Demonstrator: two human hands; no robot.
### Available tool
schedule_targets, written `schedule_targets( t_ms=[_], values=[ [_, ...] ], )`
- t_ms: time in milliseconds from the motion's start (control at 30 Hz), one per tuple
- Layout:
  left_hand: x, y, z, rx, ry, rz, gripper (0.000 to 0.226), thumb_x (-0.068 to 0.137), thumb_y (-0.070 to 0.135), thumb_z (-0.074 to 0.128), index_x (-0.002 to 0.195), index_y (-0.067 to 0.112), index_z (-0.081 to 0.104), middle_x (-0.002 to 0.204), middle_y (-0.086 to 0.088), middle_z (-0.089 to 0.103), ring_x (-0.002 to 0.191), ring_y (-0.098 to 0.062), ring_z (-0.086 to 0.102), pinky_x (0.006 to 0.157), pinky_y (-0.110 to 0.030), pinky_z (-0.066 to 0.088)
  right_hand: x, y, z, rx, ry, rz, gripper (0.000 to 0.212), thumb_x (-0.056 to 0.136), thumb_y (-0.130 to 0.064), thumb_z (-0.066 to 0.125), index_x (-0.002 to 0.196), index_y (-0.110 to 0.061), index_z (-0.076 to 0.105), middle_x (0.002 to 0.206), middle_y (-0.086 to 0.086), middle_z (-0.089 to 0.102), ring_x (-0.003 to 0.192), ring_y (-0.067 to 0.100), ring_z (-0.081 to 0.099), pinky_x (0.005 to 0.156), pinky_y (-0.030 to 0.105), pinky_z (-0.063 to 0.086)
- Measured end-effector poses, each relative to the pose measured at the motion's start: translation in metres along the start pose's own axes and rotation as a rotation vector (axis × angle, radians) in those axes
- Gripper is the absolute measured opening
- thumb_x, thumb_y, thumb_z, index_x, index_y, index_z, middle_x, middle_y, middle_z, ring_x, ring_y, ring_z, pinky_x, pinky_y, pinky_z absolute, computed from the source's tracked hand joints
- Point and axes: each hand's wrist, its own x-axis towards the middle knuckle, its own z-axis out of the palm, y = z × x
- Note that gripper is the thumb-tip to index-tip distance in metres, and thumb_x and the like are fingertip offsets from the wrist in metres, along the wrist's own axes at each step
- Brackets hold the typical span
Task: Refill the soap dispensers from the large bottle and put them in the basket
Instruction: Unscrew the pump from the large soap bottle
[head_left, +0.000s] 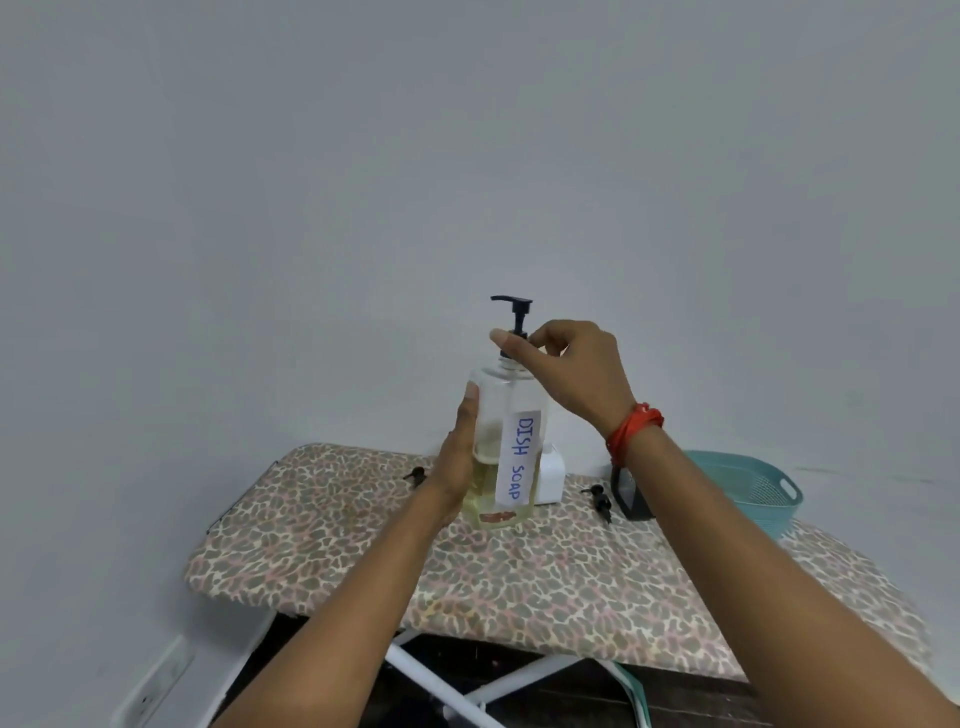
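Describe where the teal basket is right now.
In the head view, the teal basket sits at the far right edge of the leopard-print board, just right of a black object.

Clear dispenser (488, 415) w/ black pump (514, 322), upright btwn both hands. Left hand (460, 449) holds its left side; right hand (571, 369) pinches the pump collar at the neck. White label w/ blue handwritten "DISH SOAP" runs down the front. Pale yellow liquid fills under half, rest clear.

White bottle (551, 475) sits just behind it, mostly hidden, below right hand. Two loose pump heads lie on bench (519, 582): one (415, 474) just left of left wrist, other (600, 499) under right wrist. Teal perforated basket (753, 488), cut-out handle, lies right of right forearm.
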Motion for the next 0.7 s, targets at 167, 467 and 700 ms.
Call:
schedule_targets(
  t_ms=[167, 467, 700],
  values=[
    [-0.003, -0.004, 0.004, 0.126, 0.008, 0.008, 0.068, 0.076, 0.089, 0.026, 0.098, 0.049, 0.075, 0.103, 0.004, 0.079, 0.098, -0.016, 0.075, 0.089, -0.039, 0.055, 0.008, -0.012, 0.005, -0.092, 0.052, 0.018, 0.061, 0.073, -0.061, 0.077, 0.053, -0.019, 0.039, 0.048, -0.01, 0.04, 0.045, 0.008, 0.038, 0.049, 0.022, 0.032],
    [-0.006, -0.007, -0.005, -0.113, -0.136, -0.039, 0.07, 0.081, 0.089, 0.037, 0.102, 0.037, 0.079, 0.097, -0.005, 0.078, 0.085, -0.021, 0.075, 0.077, -0.038, 0.057, 0.012, -0.006, -0.004, 0.061, -0.199, -0.123, 0.035, 0.078, -0.038, 0.085, 0.067, -0.009, 0.068, 0.057, 0.002, 0.064, 0.053, 0.007, 0.053, 0.058, 0.028, 0.047],
    [-0.003, -0.006, -0.016, -0.191, -0.186, -0.056, 0.085, 0.059, 0.096, 0.056, 0.102, 0.026, 0.08, 0.098, -0.011, 0.076, 0.086, -0.027, 0.073, 0.082, -0.041, 0.059, 0.025, 0.002, -0.04, 0.375, -0.563, -0.071, 0.045, 0.089, -0.012, 0.076, 0.131, -0.02, 0.062, 0.121, 0.002, 0.071, 0.097, 0.019, 0.07, 0.091, 0.035, 0.056]
  ],
)
